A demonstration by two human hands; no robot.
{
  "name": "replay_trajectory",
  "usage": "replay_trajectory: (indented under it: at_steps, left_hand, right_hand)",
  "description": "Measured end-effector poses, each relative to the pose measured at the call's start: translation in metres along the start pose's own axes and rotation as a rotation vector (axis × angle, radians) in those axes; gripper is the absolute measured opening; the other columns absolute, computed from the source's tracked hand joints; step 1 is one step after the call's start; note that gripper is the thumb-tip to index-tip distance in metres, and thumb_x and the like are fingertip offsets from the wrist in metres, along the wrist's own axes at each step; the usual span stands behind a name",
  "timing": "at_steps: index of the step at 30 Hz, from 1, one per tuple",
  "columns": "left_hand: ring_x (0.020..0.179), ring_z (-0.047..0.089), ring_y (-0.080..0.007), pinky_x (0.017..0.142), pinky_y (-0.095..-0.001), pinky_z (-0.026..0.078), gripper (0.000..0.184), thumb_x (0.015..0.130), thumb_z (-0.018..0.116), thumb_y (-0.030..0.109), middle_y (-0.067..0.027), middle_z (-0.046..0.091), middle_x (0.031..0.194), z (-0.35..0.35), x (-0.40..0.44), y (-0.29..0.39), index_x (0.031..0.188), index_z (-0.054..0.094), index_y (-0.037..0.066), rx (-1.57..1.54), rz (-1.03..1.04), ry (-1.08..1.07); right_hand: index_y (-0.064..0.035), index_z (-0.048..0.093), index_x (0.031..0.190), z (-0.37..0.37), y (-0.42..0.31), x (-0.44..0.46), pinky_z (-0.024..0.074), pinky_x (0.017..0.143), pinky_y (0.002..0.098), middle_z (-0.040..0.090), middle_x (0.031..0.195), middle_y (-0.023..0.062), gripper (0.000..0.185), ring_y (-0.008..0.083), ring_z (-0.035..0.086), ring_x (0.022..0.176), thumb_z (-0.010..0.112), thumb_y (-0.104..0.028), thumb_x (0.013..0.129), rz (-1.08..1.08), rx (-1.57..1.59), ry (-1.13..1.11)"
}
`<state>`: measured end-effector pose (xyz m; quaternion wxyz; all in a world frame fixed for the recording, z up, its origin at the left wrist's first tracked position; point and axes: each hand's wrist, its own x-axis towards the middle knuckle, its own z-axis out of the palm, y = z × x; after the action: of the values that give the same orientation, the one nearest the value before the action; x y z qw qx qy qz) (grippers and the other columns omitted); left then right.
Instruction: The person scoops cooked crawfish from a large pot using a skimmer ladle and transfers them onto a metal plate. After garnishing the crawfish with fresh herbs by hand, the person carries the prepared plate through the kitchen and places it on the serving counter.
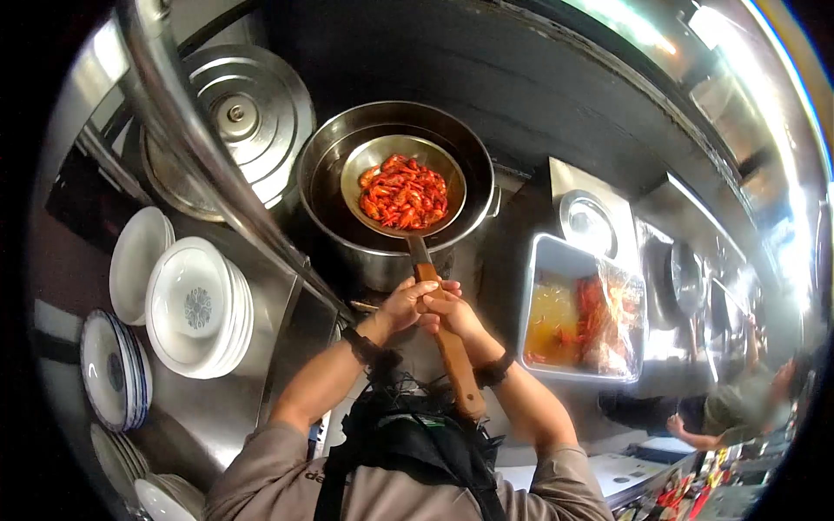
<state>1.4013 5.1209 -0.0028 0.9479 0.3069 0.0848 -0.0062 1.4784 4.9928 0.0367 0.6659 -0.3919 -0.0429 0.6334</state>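
Observation:
Both of my hands grip the wooden handle of a large skimmer (354, 181). My left hand (407, 301) wraps round the handle close to its metal neck. Beside it, my right hand (453, 314) also closes on the handle, and the two hands touch. The skimmer's round metal bowl holds a heap of red crayfish (405, 193). It sits over the opening of a tall steel stockpot (323, 227), inside the rim as seen from above. Dark liquid seems to be around the bowl, but its level is hard to judge.
Left of the pot lie a steel lid (287, 130) and a metal rail (204, 165). Stacked white plates (195, 304) stand on the steel counter (252, 347). At right, a plastic tub (556, 373) holds yellowish liquid and red crayfish. Another person (738, 408) stands farther right.

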Motion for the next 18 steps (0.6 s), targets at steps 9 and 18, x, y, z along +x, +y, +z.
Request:
replay_trajectory:
  at_steps: [9,18]
  left_hand:
    - [0.088,0.066,-0.0199,0.079,-0.0337,0.053,0.040,0.095,0.053,0.045,-0.0115,0.067,0.094,0.053,0.003,0.111,0.103,0.049,0.006,0.951,0.044,0.319]
    - [0.114,0.052,-0.0407,0.096,-0.0467,0.043,0.052,0.085,0.060,0.026,-0.0333,0.048,0.121,-0.028,0.045,0.212,0.114,0.047,-0.016,1.053,0.543,1.928]
  right_hand:
    - [-0.0076,0.042,0.125,-0.001,-0.060,-0.158,0.0366,0.039,0.0204,0.052,0.082,0.0050,0.036,0.0077,0.045,0.052,0.053,-0.007,0.091,-0.061,0.101,0.097]
    - [-0.0020,0.039,0.125,-0.087,-0.065,-0.404,0.0400,0.033,0.0257,0.054,0.078,0.0099,0.048,0.0112,0.046,0.045,0.058,-0.007,0.081,-0.206,-0.075,0.521]
